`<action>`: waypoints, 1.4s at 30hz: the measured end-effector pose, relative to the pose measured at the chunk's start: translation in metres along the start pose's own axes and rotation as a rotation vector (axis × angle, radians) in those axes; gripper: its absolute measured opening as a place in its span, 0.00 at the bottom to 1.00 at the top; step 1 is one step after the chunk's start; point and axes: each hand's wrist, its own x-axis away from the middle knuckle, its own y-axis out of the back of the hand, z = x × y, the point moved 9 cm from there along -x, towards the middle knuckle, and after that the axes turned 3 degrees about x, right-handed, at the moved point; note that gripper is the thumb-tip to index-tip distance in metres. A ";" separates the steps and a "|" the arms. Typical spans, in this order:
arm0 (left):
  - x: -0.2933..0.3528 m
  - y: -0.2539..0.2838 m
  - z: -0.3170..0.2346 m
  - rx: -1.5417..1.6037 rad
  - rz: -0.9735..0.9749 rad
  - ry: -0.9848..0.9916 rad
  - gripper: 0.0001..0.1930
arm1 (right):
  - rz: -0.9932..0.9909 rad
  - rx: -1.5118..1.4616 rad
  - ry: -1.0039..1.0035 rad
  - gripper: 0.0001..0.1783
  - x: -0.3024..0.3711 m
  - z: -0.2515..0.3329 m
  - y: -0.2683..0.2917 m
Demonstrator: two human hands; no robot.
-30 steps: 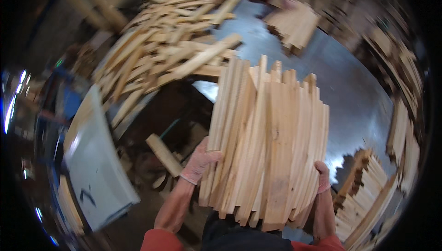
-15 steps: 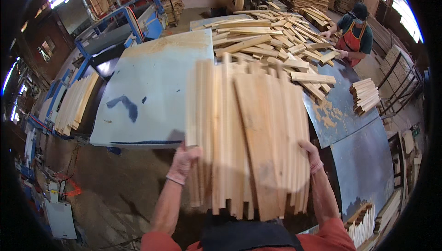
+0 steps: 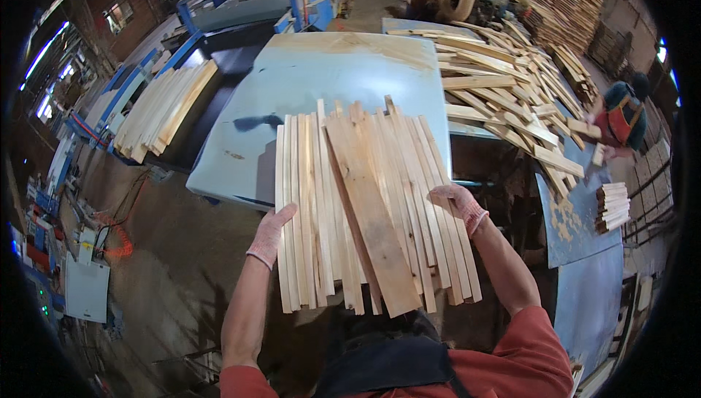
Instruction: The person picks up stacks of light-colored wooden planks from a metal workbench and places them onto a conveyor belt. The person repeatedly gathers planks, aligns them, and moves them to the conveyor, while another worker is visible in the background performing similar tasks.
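Between my two gloved hands I hold a wide bundle of wooden strips (image 3: 307, 201), standing side by side and pressed together from the ends of the row. One broader wooden board (image 3: 369, 208) lies slanted across the top of them. My left hand (image 3: 273, 234) grips the bundle's left side, thumb on top. At its right side my right hand (image 3: 456, 202) clasps the outer strips, fingers over their upper faces. The undersides of the strips and some fingertips are hidden. Beyond the bundle is a pale blue-grey tabletop (image 3: 350, 69), partly covered by the strips' far ends.
A row of strips (image 3: 164, 109) rests on the blue-framed machine (image 3: 248, 0) at left. Loose boards (image 3: 504, 84) are heaped at far right, beside a co-worker in a red apron (image 3: 617, 124). A small stack (image 3: 612, 207) stands on the metal table (image 3: 588, 288).
My view and body have turned left, carrying the bundle toward the pale tabletop. The heap and co-worker now appear farther right. Both hands keep hold of the strips.
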 end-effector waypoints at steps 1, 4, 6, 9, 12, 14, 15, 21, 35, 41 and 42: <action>0.001 -0.010 -0.018 -0.029 -0.007 -0.029 0.38 | -0.026 0.012 0.032 0.18 -0.004 0.008 -0.006; -0.040 0.011 -0.052 -0.095 -0.017 -0.120 0.40 | 0.028 0.284 0.227 0.15 -0.054 0.022 -0.017; -0.080 0.030 -0.079 -0.168 0.034 -0.152 0.42 | -0.022 0.149 0.216 0.16 -0.089 0.022 -0.024; -0.123 0.030 -0.137 -0.428 0.026 -0.121 0.43 | -0.137 0.029 0.226 0.16 -0.130 0.028 -0.041; -0.173 0.047 -0.199 -0.879 0.025 -0.091 0.52 | -0.015 -0.106 0.204 0.15 -0.172 0.036 -0.091; -0.209 0.075 -0.233 -1.171 -0.074 -0.021 0.60 | -0.101 -0.115 0.236 0.17 -0.211 0.029 -0.111; -0.226 0.083 -0.241 -1.310 -0.118 0.014 0.64 | -0.152 -0.114 0.255 0.18 -0.223 0.031 -0.113; -0.261 0.175 -0.317 -1.368 -0.409 -0.170 0.67 | -0.169 -0.198 0.233 0.19 -0.286 0.032 -0.263; -0.312 0.395 -0.426 -1.530 -0.285 -0.460 0.48 | -0.076 -0.097 0.219 0.18 -0.438 0.008 -0.570; -0.296 0.316 -0.425 -1.545 -0.038 -0.402 0.61 | -0.364 1.317 -0.132 0.50 -0.386 0.056 -0.595; -0.295 0.312 -0.421 -1.585 -0.053 -0.392 0.62 | -0.459 1.311 -0.082 0.50 -0.376 0.058 -0.603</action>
